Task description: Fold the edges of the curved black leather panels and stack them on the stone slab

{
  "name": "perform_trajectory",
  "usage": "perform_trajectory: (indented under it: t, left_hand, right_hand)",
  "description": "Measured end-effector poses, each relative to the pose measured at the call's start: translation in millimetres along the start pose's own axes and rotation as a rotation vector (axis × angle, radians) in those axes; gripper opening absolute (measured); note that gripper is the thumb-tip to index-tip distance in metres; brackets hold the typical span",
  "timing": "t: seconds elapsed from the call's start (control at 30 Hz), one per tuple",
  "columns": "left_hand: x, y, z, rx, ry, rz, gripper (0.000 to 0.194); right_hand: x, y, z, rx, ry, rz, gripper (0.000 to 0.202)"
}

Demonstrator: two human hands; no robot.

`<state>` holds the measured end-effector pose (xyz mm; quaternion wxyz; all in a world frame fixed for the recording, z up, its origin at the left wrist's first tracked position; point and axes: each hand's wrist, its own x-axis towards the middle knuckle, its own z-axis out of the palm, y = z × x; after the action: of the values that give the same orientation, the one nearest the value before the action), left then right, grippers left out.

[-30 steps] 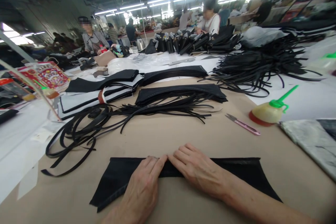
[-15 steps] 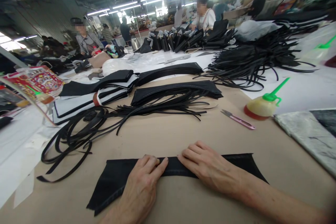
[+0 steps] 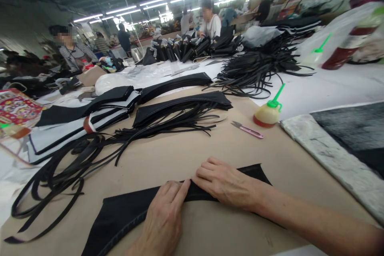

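Note:
A curved black fabric piece (image 3: pixel 126 212) lies on the tan work surface (image 3: pixel 168 156) in front of me, with a line of marks along its lower edge. My left hand (image 3: pixel 166 212) presses on its middle, index finger stretched toward the upper edge. Just to the right, my right hand (image 3: pixel 222 182) has its fingers close together on the same upper edge, the fingertips near my left index finger. Whether the fingers pinch the fabric is hard to see; both hands bear on it from above.
Beyond lie stacked black pieces (image 3: pixel 183 106), loose black strips (image 3: pixel 57 168), pink-handled snips (image 3: pixel 247 130) and a green-tipped bottle (image 3: pixel 267 114). A stained board (image 3: pixel 315 144) is at right. People stand farther back, one in a checked shirt (image 3: pixel 73 56).
The view has swung to the right, so the background things sit farther left. My hands are closer together on the fabric, whose left end now lies lower in view.

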<state>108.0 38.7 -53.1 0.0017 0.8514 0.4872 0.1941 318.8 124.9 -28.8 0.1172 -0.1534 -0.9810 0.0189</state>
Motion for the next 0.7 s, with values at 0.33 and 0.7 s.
perform_trajectory:
  t: [0.33, 0.7]
  left_hand:
    - [3.5, -7.3, 3.2, 0.037, -0.087, 0.062, 0.054]
    - [15.9, -2.5, -2.1, 0.168, -0.158, 0.06, 0.056]
  right_hand:
    - [-36.1, 12.1, -6.6, -0.029, 0.028, 0.014, 0.017]
    - [-41.2, 10.9, -7.4, 0.099, 0.012, 0.105, 0.014]
